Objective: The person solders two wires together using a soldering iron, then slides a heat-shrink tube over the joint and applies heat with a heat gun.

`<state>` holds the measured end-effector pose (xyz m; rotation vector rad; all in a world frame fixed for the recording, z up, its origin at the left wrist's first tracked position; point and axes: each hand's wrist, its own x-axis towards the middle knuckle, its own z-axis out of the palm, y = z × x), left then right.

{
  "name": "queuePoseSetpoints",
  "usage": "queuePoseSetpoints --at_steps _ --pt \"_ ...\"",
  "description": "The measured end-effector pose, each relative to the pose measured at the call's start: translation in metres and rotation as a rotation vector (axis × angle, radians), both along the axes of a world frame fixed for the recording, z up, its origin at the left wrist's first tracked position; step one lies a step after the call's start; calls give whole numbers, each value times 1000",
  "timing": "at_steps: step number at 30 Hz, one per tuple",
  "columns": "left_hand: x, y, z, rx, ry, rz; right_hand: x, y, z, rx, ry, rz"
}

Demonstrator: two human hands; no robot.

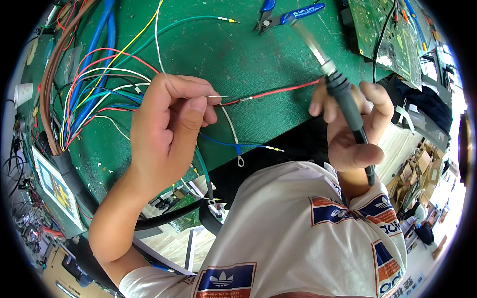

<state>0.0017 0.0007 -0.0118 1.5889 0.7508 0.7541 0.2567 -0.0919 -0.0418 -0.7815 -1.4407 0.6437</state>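
Observation:
My left hand is closed in a pinch on a thin silvery solder wire, whose tip sticks out past the fingertips. A red wire runs from beside those fingers toward my right hand. Partway along it lies a bare, shiny joint, close to the solder tip. The right hand is closed around a soldering iron with a dark grey grip. Its metal end points up and away, apart from the joint. The red wire's far end reaches the right fingers; whether they pinch it is hidden.
Blue-handled cutters lie at the back of the green work surface. Green circuit boards stand at the back right. A thick cable's coloured wires fan out at left. A wire with a ring terminal hangs near the front edge.

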Motion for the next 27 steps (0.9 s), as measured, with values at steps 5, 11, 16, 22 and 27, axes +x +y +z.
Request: queuePoseSetpoints --at_steps 5,11,16,22,27 --pt "-3 1 0 -49 3 -11 -1 -13 1 -67 172 24" --pt "-3 1 3 -80 69 15 -6 -36 23 -270 119 -39" --pt "0 2 3 -37 44 5 -8 -41 12 -214 -50 3" --pt "0 3 4 -54 58 4 -17 -41 -1 -162 -32 -69" --pt "1 2 4 -56 76 27 -16 -38 -4 -105 -72 -76"
